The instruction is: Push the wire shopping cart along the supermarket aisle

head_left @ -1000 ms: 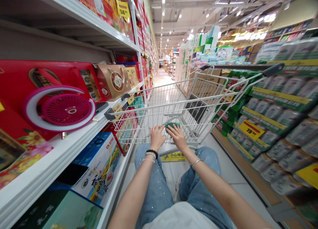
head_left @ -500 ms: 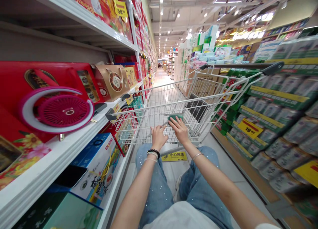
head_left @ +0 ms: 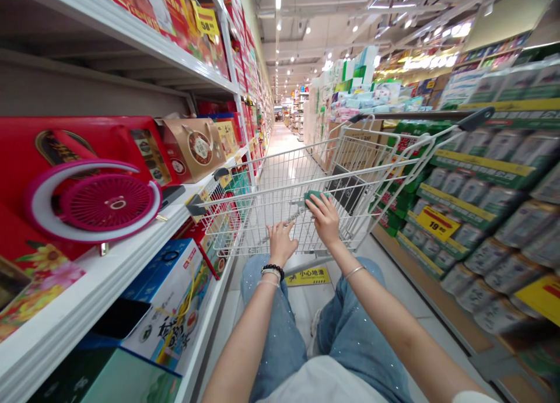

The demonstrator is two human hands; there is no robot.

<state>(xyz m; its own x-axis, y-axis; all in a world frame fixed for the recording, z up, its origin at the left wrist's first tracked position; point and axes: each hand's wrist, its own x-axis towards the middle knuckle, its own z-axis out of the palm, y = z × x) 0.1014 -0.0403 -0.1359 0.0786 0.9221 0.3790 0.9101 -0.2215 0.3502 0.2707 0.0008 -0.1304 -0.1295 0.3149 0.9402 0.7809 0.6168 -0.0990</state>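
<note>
A white shelf [head_left: 109, 269] on the left holds red gift boxes [head_left: 87, 140] and a round pink fan [head_left: 107, 203]. On the right are big packs of green and silver cans [head_left: 485, 216] with a yellow price tag [head_left: 437, 223]. A yellow sign [head_left: 307, 276] lies on the floor [head_left: 396, 292].

Two hands [head_left: 281, 244] [head_left: 325, 219], one shopping cart [head_left: 350, 174], one fan [head_left: 106, 203].

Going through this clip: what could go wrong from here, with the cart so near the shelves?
The cart runs close to the shelf on the left, so it could catch the pink fan at the shelf edge. The yellow floor sign suggests a slippery floor. The left hand seems not to grip the handle, so steering may be weak.
</note>
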